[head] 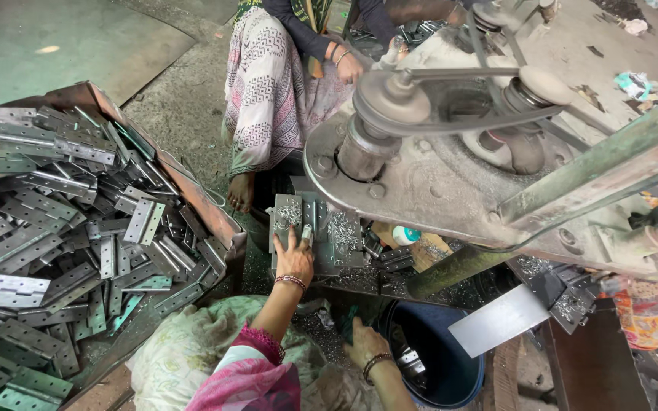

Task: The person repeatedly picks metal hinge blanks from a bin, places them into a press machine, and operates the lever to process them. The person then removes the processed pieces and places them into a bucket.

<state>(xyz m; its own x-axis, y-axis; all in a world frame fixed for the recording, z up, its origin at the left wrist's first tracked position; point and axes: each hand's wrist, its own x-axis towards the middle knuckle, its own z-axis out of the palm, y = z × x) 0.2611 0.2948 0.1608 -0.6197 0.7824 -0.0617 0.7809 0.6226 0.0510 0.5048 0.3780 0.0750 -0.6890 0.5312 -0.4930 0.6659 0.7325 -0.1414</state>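
My left hand (293, 260) reaches forward and lies fingers-down on a grey hinge plate (286, 215) on the small work table (342, 242) under the machine's spindle (363, 152). Metal shavings cover that table. My right hand (365, 342) is lower, at the rim of a blue bucket (462, 374), curled beside something dark that I cannot make out. Both wrists wear bangles, and a pink sleeve covers my left arm.
A rusty tray (207, 205) heaped with several grey hinges (55, 228) fills the left. The belt-driven drilling machine (436, 106) overhangs the right. Another person sits opposite in patterned cloth, with a hand (349, 67) at the machine and a bare foot (241, 194) by the tray.
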